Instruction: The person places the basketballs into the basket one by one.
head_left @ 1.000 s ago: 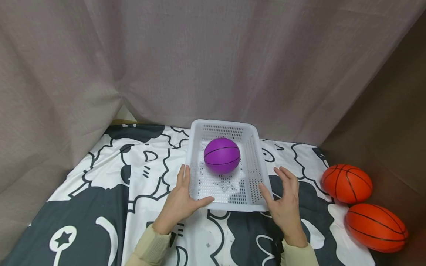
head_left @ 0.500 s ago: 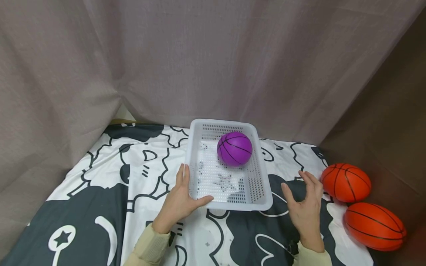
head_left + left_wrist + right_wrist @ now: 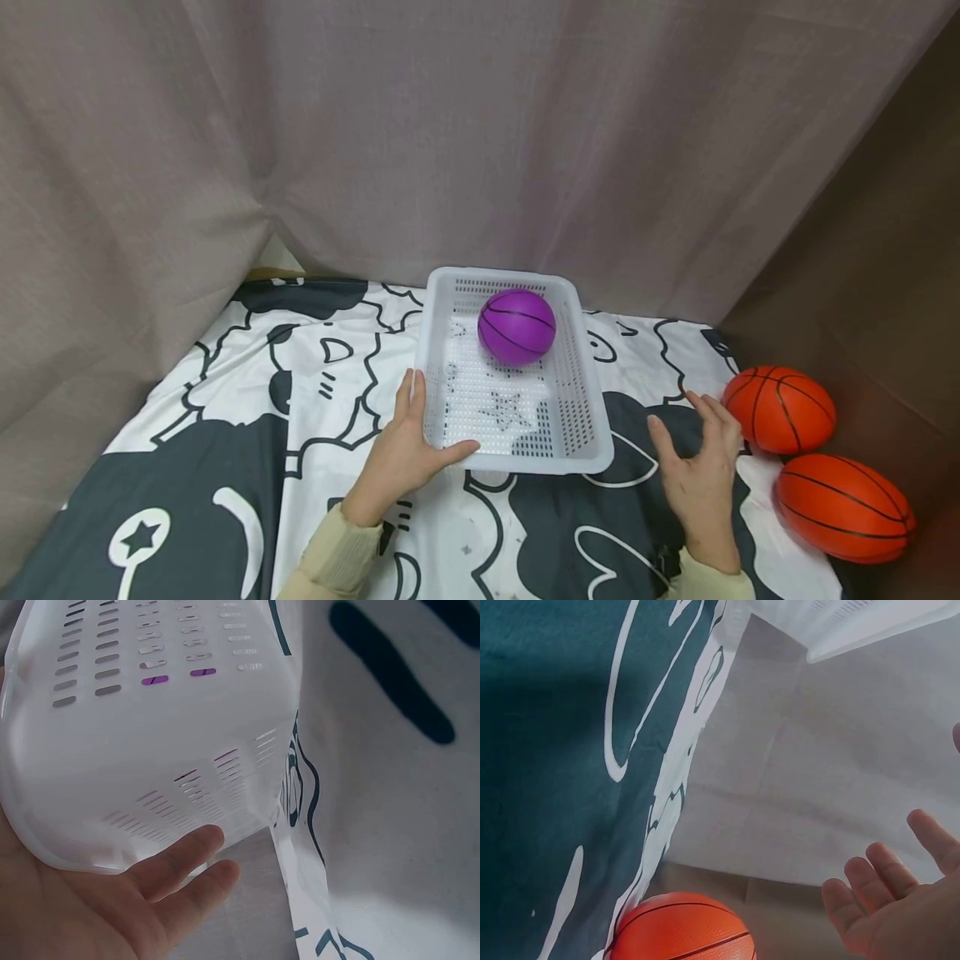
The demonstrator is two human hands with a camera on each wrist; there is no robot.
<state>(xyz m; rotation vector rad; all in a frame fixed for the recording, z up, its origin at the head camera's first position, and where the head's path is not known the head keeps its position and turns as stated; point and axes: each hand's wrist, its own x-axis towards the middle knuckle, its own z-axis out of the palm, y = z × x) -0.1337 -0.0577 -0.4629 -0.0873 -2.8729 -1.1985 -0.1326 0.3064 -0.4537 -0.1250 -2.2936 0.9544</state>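
Note:
A white perforated plastic basket (image 3: 540,465) stands on the patterned cloth, with a purple toy basketball (image 3: 517,327) inside near its back. My left hand (image 3: 408,458) rests at the basket's front left corner, straight fingers along the left side and thumb reaching over the front rim. In the left wrist view, two fingertips (image 3: 214,847) show beside the slotted wall. Right of the basket, my right hand (image 3: 701,475) is spread with nothing in it, its fingertips overlapping the left edge of an orange basketball (image 3: 780,410) in the head view. A second orange basketball (image 3: 845,508) lies closer to me.
Grey-brown curtain fabric (image 3: 480,142) hangs behind the cloth-covered surface, and a darker brown curtain (image 3: 892,275) hangs at the right beside the orange balls. The black-and-white cartoon cloth (image 3: 345,342) extends left of the basket.
My right hand has moved right, from the basket's right side to near the orange basketballs. The purple ball has rolled right and back, then a little left. The left hand stays put.

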